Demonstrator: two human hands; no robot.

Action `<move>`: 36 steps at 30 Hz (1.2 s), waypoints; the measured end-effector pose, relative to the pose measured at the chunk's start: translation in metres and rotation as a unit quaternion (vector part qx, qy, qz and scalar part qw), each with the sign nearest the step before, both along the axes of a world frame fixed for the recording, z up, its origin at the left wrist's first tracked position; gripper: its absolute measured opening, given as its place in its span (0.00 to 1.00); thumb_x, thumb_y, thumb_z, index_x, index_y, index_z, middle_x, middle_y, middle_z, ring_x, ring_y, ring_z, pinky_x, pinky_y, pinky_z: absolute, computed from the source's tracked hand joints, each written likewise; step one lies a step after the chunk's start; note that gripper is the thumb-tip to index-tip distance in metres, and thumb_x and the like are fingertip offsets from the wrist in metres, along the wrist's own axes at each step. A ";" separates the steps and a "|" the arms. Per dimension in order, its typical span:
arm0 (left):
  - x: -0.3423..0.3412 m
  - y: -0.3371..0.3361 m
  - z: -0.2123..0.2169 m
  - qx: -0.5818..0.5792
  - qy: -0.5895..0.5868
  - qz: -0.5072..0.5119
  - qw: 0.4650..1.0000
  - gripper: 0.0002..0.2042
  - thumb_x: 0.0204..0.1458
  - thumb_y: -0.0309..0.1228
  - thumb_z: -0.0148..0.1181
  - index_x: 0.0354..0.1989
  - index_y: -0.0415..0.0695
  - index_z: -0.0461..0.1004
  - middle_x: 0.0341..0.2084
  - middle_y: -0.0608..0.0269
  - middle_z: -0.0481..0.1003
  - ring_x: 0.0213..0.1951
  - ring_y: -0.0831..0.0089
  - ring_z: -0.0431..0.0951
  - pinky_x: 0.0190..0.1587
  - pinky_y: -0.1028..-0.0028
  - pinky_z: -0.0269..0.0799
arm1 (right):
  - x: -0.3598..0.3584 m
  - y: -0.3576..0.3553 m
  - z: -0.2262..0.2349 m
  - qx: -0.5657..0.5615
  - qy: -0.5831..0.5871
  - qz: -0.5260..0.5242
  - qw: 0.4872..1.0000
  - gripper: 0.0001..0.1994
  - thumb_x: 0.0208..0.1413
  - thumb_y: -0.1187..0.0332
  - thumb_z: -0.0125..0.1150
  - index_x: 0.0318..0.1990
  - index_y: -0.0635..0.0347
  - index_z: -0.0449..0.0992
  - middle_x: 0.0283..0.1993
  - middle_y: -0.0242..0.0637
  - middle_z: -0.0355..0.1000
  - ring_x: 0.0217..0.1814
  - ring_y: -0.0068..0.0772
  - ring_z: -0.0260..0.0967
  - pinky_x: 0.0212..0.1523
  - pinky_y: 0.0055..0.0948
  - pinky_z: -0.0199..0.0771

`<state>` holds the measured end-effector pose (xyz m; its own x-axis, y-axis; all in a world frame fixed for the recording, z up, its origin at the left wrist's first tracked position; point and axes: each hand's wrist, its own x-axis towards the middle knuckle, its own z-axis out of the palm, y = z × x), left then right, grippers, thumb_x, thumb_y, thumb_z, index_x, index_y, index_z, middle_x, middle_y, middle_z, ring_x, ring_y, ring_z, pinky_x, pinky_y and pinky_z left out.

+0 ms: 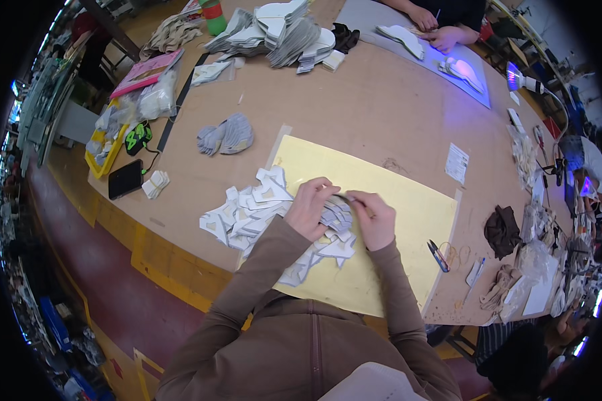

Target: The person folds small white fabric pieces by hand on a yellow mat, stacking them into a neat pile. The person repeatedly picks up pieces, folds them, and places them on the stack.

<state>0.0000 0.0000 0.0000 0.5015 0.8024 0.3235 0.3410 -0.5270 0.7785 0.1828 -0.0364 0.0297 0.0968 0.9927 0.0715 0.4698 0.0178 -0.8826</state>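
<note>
Over the yellow sheet, my left hand and my right hand are closed on a small fanned stack of grey-and-white cut pieces. The left fingers curl over its left and top side. At the top right, the right thumb and fingers pinch its dark upper edge; the fingertips are partly hidden. Left of and below my left hand lies a loose heap of white cut pieces with grey edges. More of these pieces spread under the stack, partly covered by my left forearm.
Fanned grey bundles lie beyond the heap, with a phone and yellow bin at left. Tall stacks of cut pieces stand at the back. Snips lie right. Another person's hands work near a lit lamp.
</note>
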 end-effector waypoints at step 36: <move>0.007 0.011 0.010 -0.104 0.028 0.075 0.991 0.30 0.38 0.24 0.66 0.54 0.39 0.61 0.48 0.48 0.66 0.51 0.50 0.67 0.54 0.60 0.64 | -0.026 0.010 0.006 0.046 0.522 0.078 0.848 0.44 0.58 0.59 0.56 0.74 0.48 0.32 0.77 0.47 0.32 0.80 0.42 0.29 0.75 0.38 0.29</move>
